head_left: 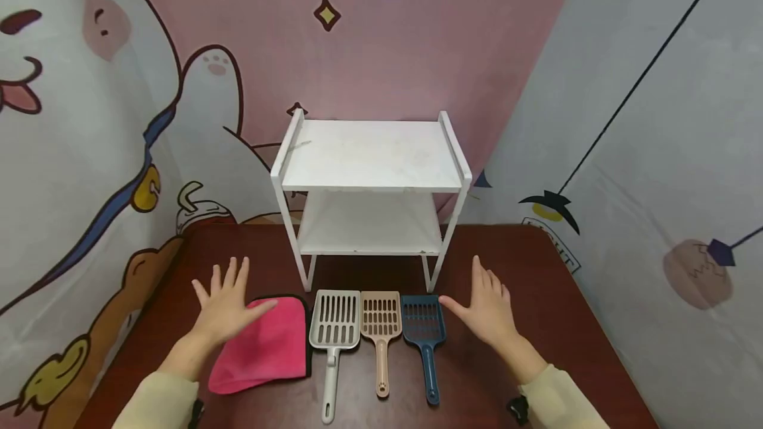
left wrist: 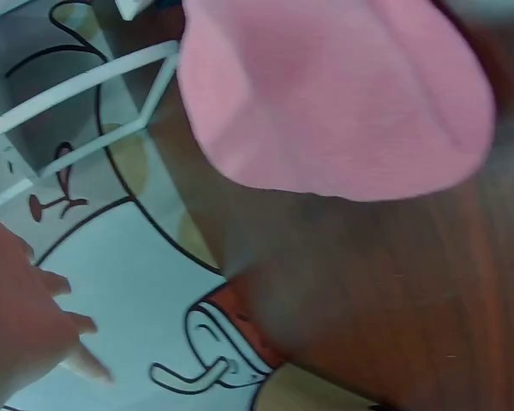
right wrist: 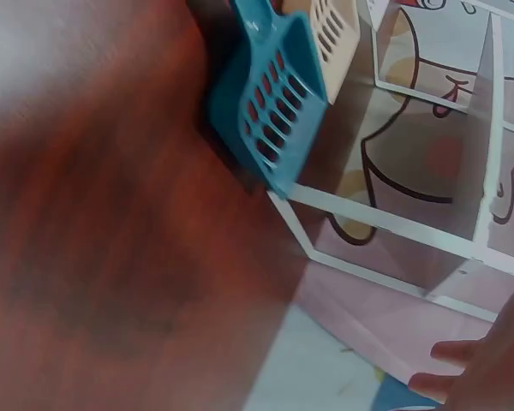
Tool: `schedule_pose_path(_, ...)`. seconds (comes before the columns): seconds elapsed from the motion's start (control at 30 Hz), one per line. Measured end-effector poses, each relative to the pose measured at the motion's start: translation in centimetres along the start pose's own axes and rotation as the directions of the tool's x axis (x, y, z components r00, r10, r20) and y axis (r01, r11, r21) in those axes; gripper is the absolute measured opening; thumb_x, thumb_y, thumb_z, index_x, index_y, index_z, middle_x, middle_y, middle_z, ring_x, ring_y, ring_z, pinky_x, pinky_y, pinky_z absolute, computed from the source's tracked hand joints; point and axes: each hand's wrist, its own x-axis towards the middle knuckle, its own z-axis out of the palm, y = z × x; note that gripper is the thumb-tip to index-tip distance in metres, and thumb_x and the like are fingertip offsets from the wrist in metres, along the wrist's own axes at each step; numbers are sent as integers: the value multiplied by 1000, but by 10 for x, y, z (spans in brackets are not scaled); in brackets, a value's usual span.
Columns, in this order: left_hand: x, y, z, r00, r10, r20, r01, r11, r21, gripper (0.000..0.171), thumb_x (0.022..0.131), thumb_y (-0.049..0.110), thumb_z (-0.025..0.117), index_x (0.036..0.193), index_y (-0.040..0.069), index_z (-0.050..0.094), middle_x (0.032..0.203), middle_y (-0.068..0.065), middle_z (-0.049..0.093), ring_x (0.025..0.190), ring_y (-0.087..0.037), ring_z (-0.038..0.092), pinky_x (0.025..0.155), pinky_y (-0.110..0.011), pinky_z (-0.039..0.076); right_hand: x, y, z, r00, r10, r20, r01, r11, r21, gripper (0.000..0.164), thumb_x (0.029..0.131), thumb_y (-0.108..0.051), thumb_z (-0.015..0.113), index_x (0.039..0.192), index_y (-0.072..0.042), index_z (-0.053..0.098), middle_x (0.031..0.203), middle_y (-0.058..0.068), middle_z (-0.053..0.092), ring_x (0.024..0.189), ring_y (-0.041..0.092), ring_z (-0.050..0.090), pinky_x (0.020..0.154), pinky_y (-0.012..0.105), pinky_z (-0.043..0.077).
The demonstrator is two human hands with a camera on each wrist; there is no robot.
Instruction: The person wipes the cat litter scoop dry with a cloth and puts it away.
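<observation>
Three slotted litter scoops lie side by side on the table, handles toward me: a pale grey scoop (head_left: 330, 349), a beige scoop (head_left: 382, 349) and a dark blue scoop (head_left: 429, 356). Left of them is a pink cloth mitt (head_left: 268, 346) with a dark edge. My left hand (head_left: 223, 306), fingers spread, hovers over the mitt's upper left side and holds nothing. To the right of the blue scoop my right hand (head_left: 489, 306) is raised, empty, its thumb pointing toward that scoop's head. The right wrist view shows the blue scoop (right wrist: 278, 111) close to the shelf's leg.
A white two-tier shelf (head_left: 369, 157) stands behind the scoops, both tiers bare. All of it rests on a dark reddish-brown table (head_left: 566, 323). Cartoon-printed wall coverings (head_left: 417, 32) rise behind and on both sides.
</observation>
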Motion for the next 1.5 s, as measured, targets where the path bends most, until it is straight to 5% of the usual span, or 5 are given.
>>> schedule_pose_path(0.33,-12,-30,15,963,-186,194,206,974,-89,123,72,66,62,145,-8,-4,144,-41,13,125,-64,20,95,-70,28,-20,11,18,952,201,229,-275,891,361,93,81,-52,62,145,0,18,138,26,41,122,39,47,92,50,45)
schedule_pose_path(0.73,-18,-48,36,917,-289,276,344,921,-181,122,74,64,61,141,-15,-2,140,-45,20,128,-56,27,100,-61,33,-41,6,45,905,268,332,-406,778,479,77,80,-38,69,136,3,35,114,24,57,81,22,63,61,32,51)
schedule_pose_path(0.93,-21,-53,45,908,-298,295,367,905,-214,118,76,62,61,140,-18,2,125,-41,46,114,-48,50,91,-53,43,-52,1,60,871,286,400,-472,714,517,72,80,-36,69,130,7,40,97,17,63,72,18,61,58,36,53)
schedule_pose_path(1.13,-23,-56,57,887,-304,348,398,885,-241,115,77,63,58,139,-18,5,137,-41,31,124,-51,39,97,-58,38,-60,-3,70,845,296,445,-512,689,514,71,81,-36,69,129,8,40,91,14,63,72,16,61,55,36,54)
schedule_pose_path(1.5,-22,-54,64,917,-310,252,375,884,-278,79,87,39,57,129,-22,29,129,-44,38,118,-53,43,96,-56,39,-67,-8,79,813,311,493,-563,637,527,65,77,-24,72,122,10,40,86,15,65,64,16,62,49,34,52)
